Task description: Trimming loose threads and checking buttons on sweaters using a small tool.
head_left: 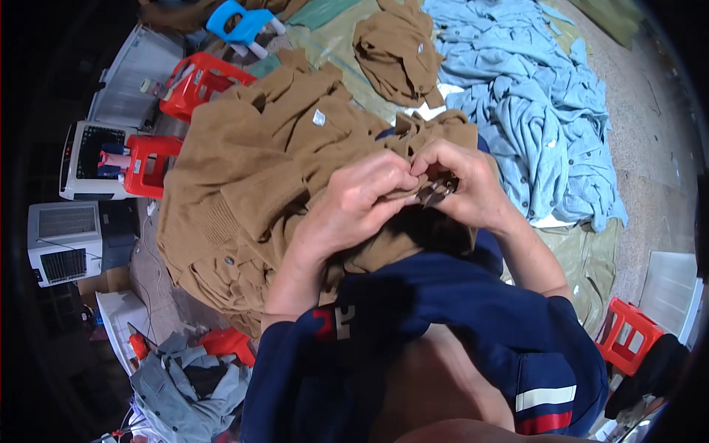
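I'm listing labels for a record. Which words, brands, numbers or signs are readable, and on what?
No text is legible.
White label on the brown garments: too small to read.
Tag on the far brown garment: too small.
Tag on the blue garments: too small.
Mark on the navy shirt: shadowed, no clear word.

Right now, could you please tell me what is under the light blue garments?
Beneath the near edge of the light blue garments, an olive sheet and something white peek out; the rest is covered.
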`<state>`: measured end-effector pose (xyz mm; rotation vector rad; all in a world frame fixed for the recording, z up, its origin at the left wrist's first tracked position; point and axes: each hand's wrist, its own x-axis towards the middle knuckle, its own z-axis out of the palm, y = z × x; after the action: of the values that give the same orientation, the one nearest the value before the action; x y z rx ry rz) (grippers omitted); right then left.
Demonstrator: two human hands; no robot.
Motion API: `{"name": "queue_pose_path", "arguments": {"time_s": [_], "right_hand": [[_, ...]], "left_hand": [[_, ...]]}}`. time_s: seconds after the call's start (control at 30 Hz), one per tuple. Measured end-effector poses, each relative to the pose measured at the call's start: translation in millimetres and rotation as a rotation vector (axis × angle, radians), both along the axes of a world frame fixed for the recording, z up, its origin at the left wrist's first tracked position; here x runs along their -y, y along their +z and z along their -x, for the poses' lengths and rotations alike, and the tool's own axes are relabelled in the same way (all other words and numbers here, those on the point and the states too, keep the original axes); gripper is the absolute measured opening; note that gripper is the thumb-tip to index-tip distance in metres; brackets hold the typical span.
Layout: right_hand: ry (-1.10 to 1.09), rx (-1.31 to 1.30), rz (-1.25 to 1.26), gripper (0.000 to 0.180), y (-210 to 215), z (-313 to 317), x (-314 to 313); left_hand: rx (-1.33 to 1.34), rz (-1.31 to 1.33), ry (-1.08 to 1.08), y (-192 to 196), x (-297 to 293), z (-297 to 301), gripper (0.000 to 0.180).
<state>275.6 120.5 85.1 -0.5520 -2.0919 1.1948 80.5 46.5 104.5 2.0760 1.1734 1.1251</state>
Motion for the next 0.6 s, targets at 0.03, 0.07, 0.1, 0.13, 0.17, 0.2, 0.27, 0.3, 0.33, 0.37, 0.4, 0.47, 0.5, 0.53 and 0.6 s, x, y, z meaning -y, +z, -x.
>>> {"name": "queue_pose_path", "arguments": {"time_s": [0.03,0.07,0.1,0.13,0.17,0.2,0.27,0.3,0.33,0.37,0.4,0.47,0.5,0.53,0.6], "right_hand": [[-0.040,-0.043,-0.042,0.027,-8,3,0],[-0.043,-0.043,-0.012,0.028,-10,2,0],[-0.047,-0.045,0.013,0.030,-11,1,0],[-0.038,-0.092,0.061,0.032,-17,3,0],[-0.036,-0.086,0.073,0.032,-17,3,0],[-0.042,-0.099,0.067,0.030,-15,3,0],[-0.051,-0.141,0.053,0.027,-15,5,0],[-0.052,-0.138,0.059,0.027,-16,6,2],[-0.084,-0.174,0.052,0.025,-18,7,3],[-0.117,-0.211,0.043,0.024,-19,8,5],[-0.121,-0.207,0.044,0.024,-24,11,9],[-0.202,-0.399,0.353,0.024,-34,16,20],[-0.218,-0.331,0.310,0.024,-36,14,17],[-0.235,-0.279,0.218,0.024,-36,13,17],[-0.276,-0.232,0.224,0.027,-36,14,26]], "left_hand": [[0.013,0.024,0.006,-2,0,-1,0.022],[0.035,0.035,0.017,-6,1,-1,0.023],[0.042,0.046,0.034,-5,1,-1,0.024],[0.048,0.056,0.050,-4,1,-1,0.025],[0.080,0.012,0.070,-8,1,-3,0.024],[0.083,0.022,0.073,-12,0,-3,0.024],[0.065,-0.175,0.091,-18,-2,-2,0.023],[0.068,-0.169,0.092,-21,-2,-2,0.023],[0.047,-0.236,0.106,-23,-3,-2,0.021],[0.027,-0.305,0.119,-24,-4,-3,0.020],[0.031,-0.304,0.115,-25,-5,-5,0.020],[-0.090,-0.494,0.171,-27,-10,-10,0.017],[-0.178,-0.540,0.187,-25,-11,-13,0.014],[-0.241,-0.599,0.199,-27,-10,-14,0.014],[-0.301,-0.696,0.244,-41,-7,-15,0.014]]}}
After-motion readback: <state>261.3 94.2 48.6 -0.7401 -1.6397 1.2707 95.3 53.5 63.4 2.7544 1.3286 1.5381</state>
